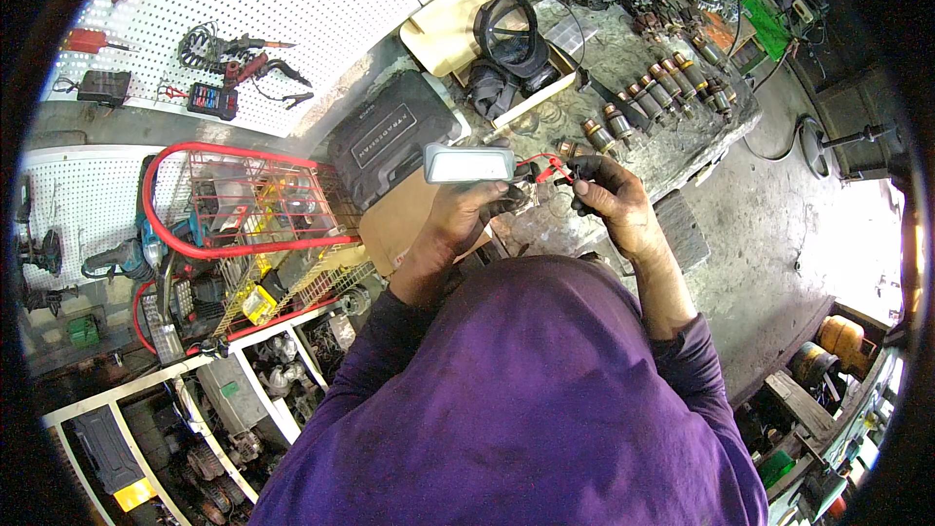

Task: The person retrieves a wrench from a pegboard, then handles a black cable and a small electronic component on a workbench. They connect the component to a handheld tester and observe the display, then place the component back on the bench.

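Note:
My left hand [466, 219] holds a small grey rectangular meter [468, 164] up over the workbench. Red and black leads [545, 169] run from the meter toward my right hand [609, 197], which pinches their probe ends at its fingertips. A small metal part sits between the two hands, mostly hidden by my fingers. A purple sleeve covers each forearm.
The grimy workbench [672, 141] carries a row of copper-wound armatures [662, 93], a black strap in a cardboard box [458, 29], and a black tool case [390, 136]. A red wire basket [248, 200] stands at left, a pegboard [243, 10] with tools behind it, white shelves [224, 399] below.

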{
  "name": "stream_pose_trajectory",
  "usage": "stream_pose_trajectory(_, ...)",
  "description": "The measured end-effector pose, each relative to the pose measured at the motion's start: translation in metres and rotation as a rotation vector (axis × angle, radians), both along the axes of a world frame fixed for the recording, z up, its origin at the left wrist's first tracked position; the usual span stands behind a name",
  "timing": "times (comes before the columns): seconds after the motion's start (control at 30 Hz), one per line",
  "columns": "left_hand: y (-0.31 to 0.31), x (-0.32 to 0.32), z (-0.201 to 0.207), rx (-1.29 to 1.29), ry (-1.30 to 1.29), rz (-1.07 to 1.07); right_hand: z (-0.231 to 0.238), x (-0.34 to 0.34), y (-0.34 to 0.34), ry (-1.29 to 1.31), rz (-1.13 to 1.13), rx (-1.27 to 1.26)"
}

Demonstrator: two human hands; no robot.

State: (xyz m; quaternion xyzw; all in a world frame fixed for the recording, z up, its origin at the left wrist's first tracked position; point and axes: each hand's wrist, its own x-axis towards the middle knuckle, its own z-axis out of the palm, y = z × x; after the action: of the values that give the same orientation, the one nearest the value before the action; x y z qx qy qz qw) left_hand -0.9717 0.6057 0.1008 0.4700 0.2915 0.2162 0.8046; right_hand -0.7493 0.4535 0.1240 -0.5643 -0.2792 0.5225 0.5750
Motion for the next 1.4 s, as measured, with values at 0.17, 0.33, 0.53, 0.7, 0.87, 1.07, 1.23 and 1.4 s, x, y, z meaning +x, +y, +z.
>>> stream_pose_trajectory(0.17,-0.008,0.001,0.011,-0.127,-0.076,0.036,0.003,-0.002,-0.003,0.016,-0.027,0.002)
stream_pose_trajectory(0.33,-0.010,0.002,0.016,-0.100,-0.036,0.018,0.004,-0.003,-0.009,-0.017,-0.015,0.012)
stream_pose_trajectory(0.53,-0.008,0.004,0.008,-0.104,-0.073,-0.025,0.005,-0.005,-0.013,-0.022,-0.046,0.016)
stream_pose_trajectory(0.7,-0.005,0.005,0.007,-0.065,-0.038,-0.059,0.007,-0.006,-0.015,-0.008,-0.058,0.021)
stream_pose_trajectory(0.87,-0.005,0.006,0.011,-0.098,-0.058,-0.049,0.009,-0.006,-0.016,-0.012,-0.049,0.011)
stream_pose_trajectory(1.07,-0.004,0.006,0.018,-0.061,-0.053,-0.043,0.007,-0.007,-0.014,-0.012,-0.076,0.015)
stream_pose_trajectory(1.23,-0.004,0.004,0.019,-0.039,0.020,-0.030,0.004,-0.007,-0.012,-0.020,-0.061,0.014)
stream_pose_trajectory(1.4,-0.003,0.004,0.019,0.038,0.020,-0.026,0.003,-0.006,-0.011,-0.020,-0.051,0.005)
